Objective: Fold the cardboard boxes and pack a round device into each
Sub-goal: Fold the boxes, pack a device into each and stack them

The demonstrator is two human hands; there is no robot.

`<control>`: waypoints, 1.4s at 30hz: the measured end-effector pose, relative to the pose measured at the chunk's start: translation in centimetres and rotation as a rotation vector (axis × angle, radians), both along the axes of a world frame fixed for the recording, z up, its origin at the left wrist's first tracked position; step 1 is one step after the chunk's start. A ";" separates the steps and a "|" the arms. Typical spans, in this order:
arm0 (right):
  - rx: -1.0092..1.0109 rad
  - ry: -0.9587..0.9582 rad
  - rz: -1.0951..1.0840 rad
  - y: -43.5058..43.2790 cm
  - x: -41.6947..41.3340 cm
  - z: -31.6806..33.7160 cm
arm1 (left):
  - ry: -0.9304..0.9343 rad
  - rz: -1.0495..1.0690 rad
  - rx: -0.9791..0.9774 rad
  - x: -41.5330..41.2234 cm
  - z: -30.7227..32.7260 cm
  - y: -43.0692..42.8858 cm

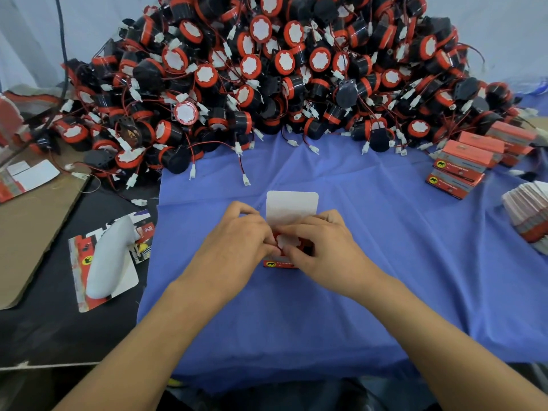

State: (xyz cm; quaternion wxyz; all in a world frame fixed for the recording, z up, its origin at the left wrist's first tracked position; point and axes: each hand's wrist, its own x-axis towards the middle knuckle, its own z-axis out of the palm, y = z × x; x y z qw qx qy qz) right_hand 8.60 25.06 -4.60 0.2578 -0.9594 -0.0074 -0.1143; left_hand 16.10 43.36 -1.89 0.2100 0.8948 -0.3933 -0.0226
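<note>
Right now both of your hands are closed around one small red cardboard box (278, 264) in the middle of the blue cloth (355, 292). Your left hand (237, 235) grips its left side and your right hand (320, 241) its right side, fingers curled tight and meeting over the opening. The box's white lid flap (292, 203) stands open on the far side. Inside, between your fingertips, sits a round device (286, 242), its white face and red rim partly showing. Beyond the box rises the heap of loose devices (281, 69), wires and white plugs trailing onto the cloth. To your right, closed red boxes (462, 167) sit stacked, and a pile of flat box blanks (530, 215) lies at the edge.
</note>
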 end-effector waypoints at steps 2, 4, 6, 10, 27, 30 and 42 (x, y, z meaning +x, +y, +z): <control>0.022 -0.022 -0.010 -0.1 -0.1 -0.2 | -0.055 -0.060 0.027 0.1 -0.1 0.5; 0.037 -0.032 -0.012 -0.2 -0.2 -0.3 | -0.080 -0.077 0.046 0.3 -0.4 0.9; 0.041 -0.023 -0.015 -0.2 -0.1 -0.3 | -0.057 -0.058 0.040 0.2 -0.6 1.1; 0.064 -0.019 -0.015 -0.2 -0.1 -0.3 | -0.002 -0.016 0.031 -0.5 -0.2 1.2; 0.652 -0.452 -0.185 1.0 -2.7 -2.8 | 0.419 0.274 -0.787 -0.7 -2.9 1.2; 0.715 -0.519 -0.178 0.5 -2.7 -3.4 | 0.603 0.289 -1.052 -0.5 -2.8 0.8; 1.129 -0.304 -0.210 0.4 -1.8 -3.1 | 0.859 0.233 -0.905 -0.5 -4.1 0.4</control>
